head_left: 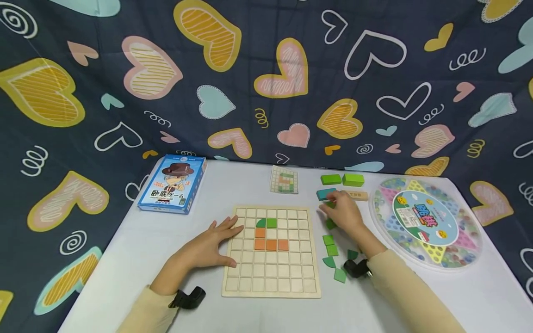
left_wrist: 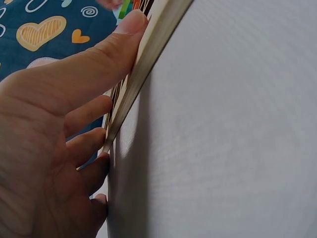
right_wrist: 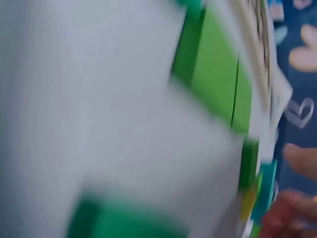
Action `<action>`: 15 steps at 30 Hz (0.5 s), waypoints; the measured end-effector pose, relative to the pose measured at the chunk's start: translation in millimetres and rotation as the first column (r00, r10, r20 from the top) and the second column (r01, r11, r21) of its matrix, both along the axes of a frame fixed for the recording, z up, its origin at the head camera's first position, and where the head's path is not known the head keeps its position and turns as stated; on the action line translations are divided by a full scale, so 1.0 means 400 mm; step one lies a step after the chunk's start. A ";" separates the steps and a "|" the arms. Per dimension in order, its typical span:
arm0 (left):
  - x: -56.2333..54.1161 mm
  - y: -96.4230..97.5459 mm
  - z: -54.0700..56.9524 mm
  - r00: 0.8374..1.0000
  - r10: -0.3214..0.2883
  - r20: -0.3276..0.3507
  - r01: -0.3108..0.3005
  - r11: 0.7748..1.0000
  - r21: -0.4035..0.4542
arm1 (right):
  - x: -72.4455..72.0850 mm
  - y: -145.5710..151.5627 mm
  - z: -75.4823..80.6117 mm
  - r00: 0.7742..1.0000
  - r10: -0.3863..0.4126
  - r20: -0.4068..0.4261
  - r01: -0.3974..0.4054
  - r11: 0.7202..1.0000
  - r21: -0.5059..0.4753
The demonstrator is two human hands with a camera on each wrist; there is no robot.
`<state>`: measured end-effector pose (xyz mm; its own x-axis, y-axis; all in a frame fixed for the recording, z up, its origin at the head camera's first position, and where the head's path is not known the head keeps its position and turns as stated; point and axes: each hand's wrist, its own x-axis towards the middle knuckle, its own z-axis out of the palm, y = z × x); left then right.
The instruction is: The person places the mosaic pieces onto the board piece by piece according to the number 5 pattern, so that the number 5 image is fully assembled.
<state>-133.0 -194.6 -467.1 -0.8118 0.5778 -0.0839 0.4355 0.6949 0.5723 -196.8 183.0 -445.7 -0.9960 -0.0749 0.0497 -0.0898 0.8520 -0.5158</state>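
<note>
A light wooden grid board point(head_left: 272, 277) lies on the white table. Orange squares point(head_left: 271, 244), a green square point(head_left: 271, 223) and a green quarter-circle piece point(head_left: 261, 224) sit in its cells. My left hand point(head_left: 212, 245) rests with spread fingers at the board's left edge; in the left wrist view the thumb point(left_wrist: 131, 24) touches the rim. Right of the board, my right hand point(head_left: 343, 212) reaches over small green pieces, next to a teal block point(head_left: 325, 194). In the right wrist view its thumb point(right_wrist: 301, 159) and fingertips stand apart, with no piece between them.
Green squares point(head_left: 331, 250) and quarter-circle pieces point(head_left: 340, 275) lie below the right hand. Behind are green blocks point(head_left: 353, 180), a wooden strip point(head_left: 358, 195) and a pattern card point(head_left: 284, 179). A blue game box point(head_left: 171, 185) stands left, a round marble-game case point(head_left: 426, 222) right.
</note>
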 end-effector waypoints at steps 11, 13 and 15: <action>-0.002 0.003 0.000 1.000 -0.007 0.011 0.007 1.000 -0.011 | 0.003 -0.004 0.013 0.997 0.054 0.057 -0.059 0.994 0.091; -0.002 0.004 0.000 1.000 -0.003 0.011 0.003 1.000 -0.007 | 0.019 -0.042 0.020 0.982 0.186 0.032 -0.188 0.980 0.060; -0.001 0.005 -0.002 1.000 -0.001 0.013 0.001 1.000 -0.003 | 0.030 -0.082 0.018 0.945 0.326 0.019 -0.326 0.944 0.043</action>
